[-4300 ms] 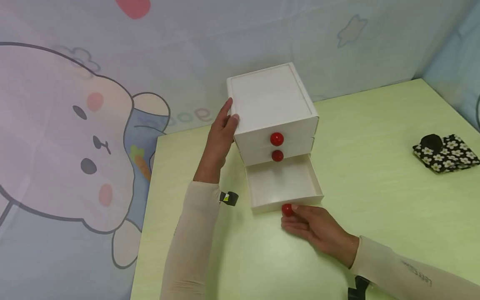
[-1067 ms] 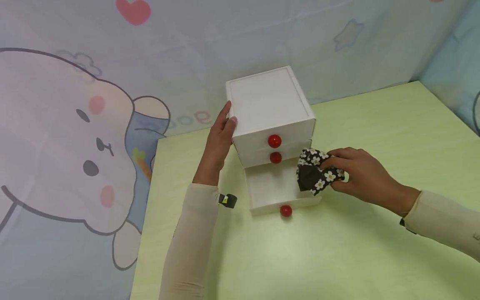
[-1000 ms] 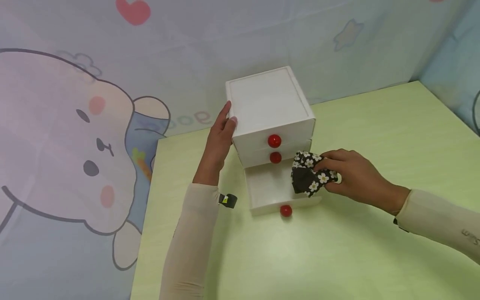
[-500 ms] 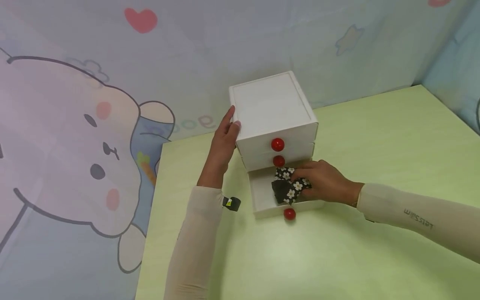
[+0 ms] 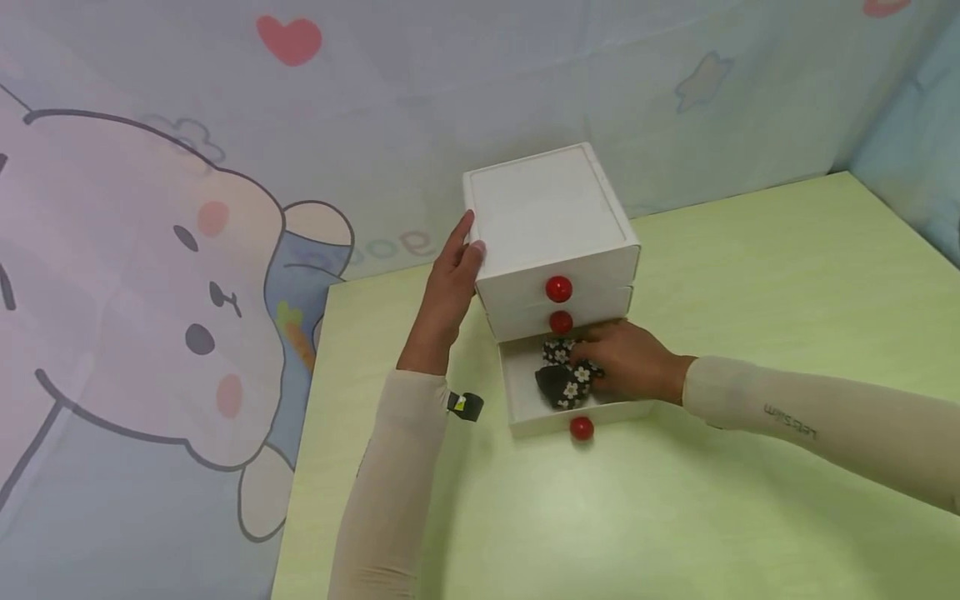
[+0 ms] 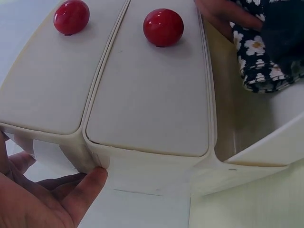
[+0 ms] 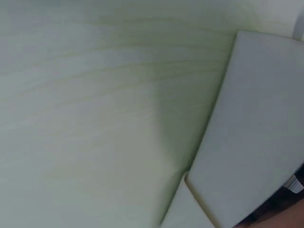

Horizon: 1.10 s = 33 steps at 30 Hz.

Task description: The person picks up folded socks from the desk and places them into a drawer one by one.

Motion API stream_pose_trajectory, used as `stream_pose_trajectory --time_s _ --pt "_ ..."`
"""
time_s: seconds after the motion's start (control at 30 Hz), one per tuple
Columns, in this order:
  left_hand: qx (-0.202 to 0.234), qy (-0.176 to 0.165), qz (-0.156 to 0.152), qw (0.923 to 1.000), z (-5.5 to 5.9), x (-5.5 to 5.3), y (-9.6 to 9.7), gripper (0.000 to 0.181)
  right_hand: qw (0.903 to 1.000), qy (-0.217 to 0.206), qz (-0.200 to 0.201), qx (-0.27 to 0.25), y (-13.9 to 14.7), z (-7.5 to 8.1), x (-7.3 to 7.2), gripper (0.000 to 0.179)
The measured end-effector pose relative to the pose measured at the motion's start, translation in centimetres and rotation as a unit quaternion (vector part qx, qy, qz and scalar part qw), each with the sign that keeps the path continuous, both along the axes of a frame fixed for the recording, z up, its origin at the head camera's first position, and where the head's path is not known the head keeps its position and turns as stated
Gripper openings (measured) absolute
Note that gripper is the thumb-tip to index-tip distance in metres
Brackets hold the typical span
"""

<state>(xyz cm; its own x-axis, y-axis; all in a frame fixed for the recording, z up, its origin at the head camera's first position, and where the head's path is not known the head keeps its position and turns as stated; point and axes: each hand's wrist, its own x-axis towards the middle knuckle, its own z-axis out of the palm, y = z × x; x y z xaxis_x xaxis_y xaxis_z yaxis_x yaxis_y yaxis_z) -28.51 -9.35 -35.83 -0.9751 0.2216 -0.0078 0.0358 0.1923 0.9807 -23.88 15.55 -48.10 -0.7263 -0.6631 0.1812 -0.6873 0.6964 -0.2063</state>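
Observation:
A white cabinet with red knobs stands on the table, its bottom drawer pulled out. My left hand rests against the cabinet's left side near the top front edge. In the left wrist view, the thumb and extended fingers press the side wall. Inside the drawer, my right hand holds a folded black cloth with white flowers and a plain black part. The fingers pinch its right side, and some of them are hidden behind the cloth. The right wrist view shows mainly the drawer's outer wall.
Two upper drawers are closed; their red knobs sit one above the other over the open drawer. The light green table extends to the right and front. A printed fabric backdrop hangs behind the cabinet.
My right hand let go of the bottom drawer's knob, took the floral cloth from the table's right side, and carried it left and down into the drawer. My left hand stayed on the cabinet.

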Motion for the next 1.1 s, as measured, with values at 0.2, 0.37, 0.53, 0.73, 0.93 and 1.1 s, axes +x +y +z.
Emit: stream_pose_trajectory --time_s 0.2,0.37,0.53,0.73,0.93,1.1 --pt "-0.007 -0.001 0.008 0.9999 0.3 -0.2 -0.1 0.051 0.9969 -0.056 0.008 0.053 -0.7 1.4 -0.5 0.034" --pt "-0.009 0.003 0.005 0.9999 0.5 -0.2 -0.1 0.051 0.9871 -0.138 0.003 0.082 -1.2 2.3 -1.1 0.030" --pt "-0.018 0.003 0.010 0.9998 0.7 0.0 -0.1 0.051 0.9886 -0.126 0.031 0.076 -1.5 2.7 -1.5 0.008" --pt "-0.016 0.006 0.008 0.9998 0.9 0.2 -0.1 0.051 0.9879 -0.130 0.030 0.079 -2.0 2.4 -1.4 0.013" --pt "-0.016 0.007 0.013 0.9998 1.2 0.5 -0.5 0.051 0.9854 -0.141 0.039 0.088 -2.4 2.7 -1.3 0.012" --pt "-0.003 0.006 0.017 0.9998 1.4 0.7 -0.6 0.051 0.9889 -0.136 0.038 0.046 -2.0 3.4 -0.1 0.019"
